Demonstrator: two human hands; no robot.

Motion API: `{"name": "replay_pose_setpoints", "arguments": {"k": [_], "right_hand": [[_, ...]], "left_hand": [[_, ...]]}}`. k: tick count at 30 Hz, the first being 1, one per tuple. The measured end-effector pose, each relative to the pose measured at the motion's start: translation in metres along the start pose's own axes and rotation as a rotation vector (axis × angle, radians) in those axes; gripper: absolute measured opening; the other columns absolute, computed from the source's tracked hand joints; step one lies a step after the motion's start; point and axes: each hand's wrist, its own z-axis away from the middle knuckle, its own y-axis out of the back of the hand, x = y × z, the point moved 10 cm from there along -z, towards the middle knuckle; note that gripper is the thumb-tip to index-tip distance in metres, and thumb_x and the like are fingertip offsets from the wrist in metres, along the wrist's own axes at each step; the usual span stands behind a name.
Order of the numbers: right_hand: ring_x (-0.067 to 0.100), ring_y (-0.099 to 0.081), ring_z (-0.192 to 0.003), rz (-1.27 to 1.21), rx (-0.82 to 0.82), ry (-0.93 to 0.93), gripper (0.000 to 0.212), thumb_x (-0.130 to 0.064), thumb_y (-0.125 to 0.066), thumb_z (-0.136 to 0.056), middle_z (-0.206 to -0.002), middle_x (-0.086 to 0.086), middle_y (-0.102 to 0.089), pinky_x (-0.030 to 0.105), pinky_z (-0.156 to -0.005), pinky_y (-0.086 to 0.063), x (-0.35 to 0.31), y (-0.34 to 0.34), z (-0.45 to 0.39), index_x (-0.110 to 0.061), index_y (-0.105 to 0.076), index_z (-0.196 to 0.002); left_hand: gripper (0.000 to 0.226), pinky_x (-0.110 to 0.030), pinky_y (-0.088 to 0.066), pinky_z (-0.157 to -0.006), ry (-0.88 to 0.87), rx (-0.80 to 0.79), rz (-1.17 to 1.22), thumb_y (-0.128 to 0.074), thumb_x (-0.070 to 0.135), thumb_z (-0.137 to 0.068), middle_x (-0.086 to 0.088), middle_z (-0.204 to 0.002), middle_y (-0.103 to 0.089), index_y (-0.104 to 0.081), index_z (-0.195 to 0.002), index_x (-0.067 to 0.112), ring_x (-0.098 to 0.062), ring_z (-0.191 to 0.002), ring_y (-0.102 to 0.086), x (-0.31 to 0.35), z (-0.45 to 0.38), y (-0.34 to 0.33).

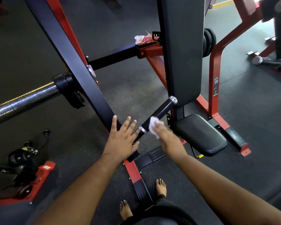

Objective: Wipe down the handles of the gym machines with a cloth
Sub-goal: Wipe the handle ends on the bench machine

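Wiping, right hand (162, 135): fingers curled round a white cloth (153, 126), pressing it to the lower part of the black handle (160, 113); the hand is blurred, so single fingers cannot be told apart.

Left hand (122, 138): fingers straight and spread, palm resting flat on the black slanted beam (81, 70), just left of the cloth.

Handle: runs up and to the right from the fingers, ending in a silver cap (173, 100) touching or just before the back pad.

Back pad (182, 46): black, upright, beyond the right fingers.

Seat pad (201, 135): black, just right of the right hand, a yellow-tipped lever (199, 155) beneath.

Red frame (215, 82): right of the back pad, bearing a small black sticker (216, 86); its writing is too small to read.

Steel bar (23, 101): far left of the left fingers, with a black collar.

Wrapper (143, 39): white and orange, on a red bracket well beyond both hands; print unreadable.

Cable attachments (23, 156): black, on the floor (128, 88) at lower left, beside a red base with a white label, unreadable.

Bare feet (161, 186): on dark speckled floor, nearer than the hands.
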Motion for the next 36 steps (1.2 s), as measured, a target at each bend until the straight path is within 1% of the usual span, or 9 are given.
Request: {"name": "replay_pose_setpoints", "arguments": {"k": [5,11,16,20,22,24,26,29,36], "right_hand": [[0.021,-0.063,-0.113,-0.231,0.456,-0.583,0.058,-0.006,-0.042,-0.104,-0.132,0.008,-0.065,0.030,-0.100,-0.048,0.071,0.055,-0.033,-0.027,-0.036,-0.158],[0.013,-0.065,-0.085,-0.404,0.453,-0.700,0.056,-0.004,-0.044,-0.106,-0.116,0.015,-0.069,0.029,-0.081,-0.052,0.036,-0.015,-0.017,-0.029,-0.041,-0.156],[0.000,-0.059,-0.069,-0.451,0.122,-0.557,0.058,-0.001,-0.047,-0.104,-0.097,0.006,-0.068,0.025,-0.070,-0.044,0.009,-0.069,0.027,-0.032,-0.038,-0.152],[0.004,-0.067,-0.084,-0.375,0.174,-0.458,0.056,-0.001,-0.049,-0.103,-0.120,0.002,-0.070,0.026,-0.073,-0.055,0.018,-0.025,0.025,-0.030,-0.045,-0.149],[0.000,-0.059,-0.119,-0.250,0.352,-0.411,0.051,-0.002,-0.047,-0.104,-0.139,-0.001,-0.060,0.017,-0.100,-0.048,0.028,0.024,-0.003,-0.017,-0.046,-0.152],[0.020,-0.033,-0.150,-0.012,0.309,-0.317,0.052,0.002,-0.044,-0.101,-0.159,0.006,-0.043,0.028,-0.121,-0.028,0.033,0.052,-0.050,-0.009,-0.046,-0.151],[0.036,-0.020,-0.154,0.323,0.157,-0.229,0.054,0.006,-0.044,-0.094,-0.159,0.011,-0.038,0.048,-0.125,-0.021,0.036,0.050,-0.085,-0.007,-0.047,-0.146],[0.033,-0.018,-0.155,0.562,0.039,-0.122,0.057,-0.002,-0.041,-0.095,-0.161,0.016,-0.036,0.048,-0.127,-0.014,0.029,0.024,-0.090,-0.004,-0.042,-0.152],[0.026,-0.014,-0.157,0.314,-0.194,0.053,0.057,0.001,-0.044,-0.099,-0.166,0.012,-0.027,0.041,-0.129,-0.011,-0.019,-0.045,-0.033,-0.006,-0.037,-0.156]], "left_hand": [[0.065,-0.076,0.006,-0.114,0.002,0.017,0.020,-0.022,0.063,-0.103,-0.002,-0.170,-0.021,-0.024,-0.162,0.034,-0.029,-0.159,-0.007,-0.001,-0.001,0.000],[0.065,-0.076,0.003,-0.115,0.002,0.020,0.031,-0.028,0.063,-0.102,-0.002,-0.168,-0.027,-0.029,-0.161,0.034,-0.029,-0.158,-0.011,-0.001,-0.001,0.000],[0.067,-0.076,0.008,-0.114,0.000,0.014,0.013,-0.025,0.063,-0.102,-0.002,-0.170,-0.021,-0.023,-0.162,0.034,-0.029,-0.158,-0.007,-0.001,0.000,0.000],[0.066,-0.076,0.011,-0.114,-0.001,0.008,0.010,-0.023,0.061,-0.103,-0.003,-0.171,-0.018,-0.020,-0.163,0.033,-0.030,-0.159,-0.005,0.000,0.000,0.001],[0.066,-0.076,0.009,-0.114,0.000,0.010,0.008,-0.022,0.061,-0.104,-0.003,-0.171,-0.019,-0.021,-0.163,0.033,-0.030,-0.159,-0.005,-0.001,0.000,0.000],[0.066,-0.076,0.010,-0.114,0.001,0.006,0.001,-0.021,0.061,-0.104,-0.003,-0.171,-0.017,-0.018,-0.163,0.033,-0.029,-0.159,-0.003,-0.001,0.000,0.000],[0.066,-0.076,0.013,-0.113,0.002,-0.002,-0.006,-0.019,0.061,-0.104,-0.003,-0.172,-0.015,-0.016,-0.164,0.033,-0.029,-0.159,-0.001,-0.001,0.000,0.001],[0.066,-0.076,0.016,-0.113,0.007,-0.007,-0.005,-0.019,0.061,-0.104,-0.003,-0.172,-0.015,-0.017,-0.163,0.033,-0.030,-0.159,-0.001,-0.001,0.000,0.001],[0.065,-0.076,0.013,-0.114,0.012,-0.001,0.010,-0.024,0.061,-0.103,-0.002,-0.171,-0.017,-0.026,-0.161,0.032,-0.031,-0.159,-0.003,-0.002,0.001,0.003]]}}
